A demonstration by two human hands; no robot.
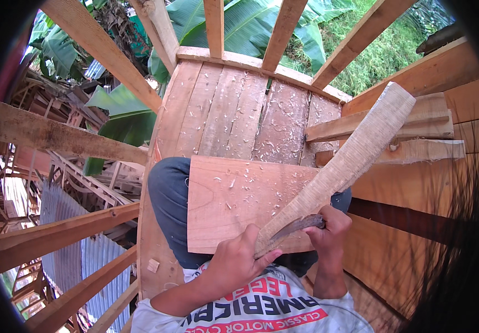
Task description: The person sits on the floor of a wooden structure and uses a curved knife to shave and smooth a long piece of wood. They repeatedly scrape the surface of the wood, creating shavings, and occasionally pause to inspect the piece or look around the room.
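Note:
My left hand [235,254] grips the near end of a long pale wooden slat [356,150], its thumb and fingers around the edges. The slat slants up to the far right, its wide end raised. In my right hand [331,230] is a knife [292,226], held by its dark handle. Its curved grey blade lies against the slat's near part, close to my left hand. Under both hands a flat reddish board [222,194] rests across my lap, with curled shavings scattered on it.
Shavings litter the plank floor [222,105]. Rough timber pieces [422,150] lie at the right beside a plank wall [384,238]. Wooden railing bars [67,233] stand along the left and far sides, with corrugated metal sheets [106,272] and banana leaves [228,30] beyond them.

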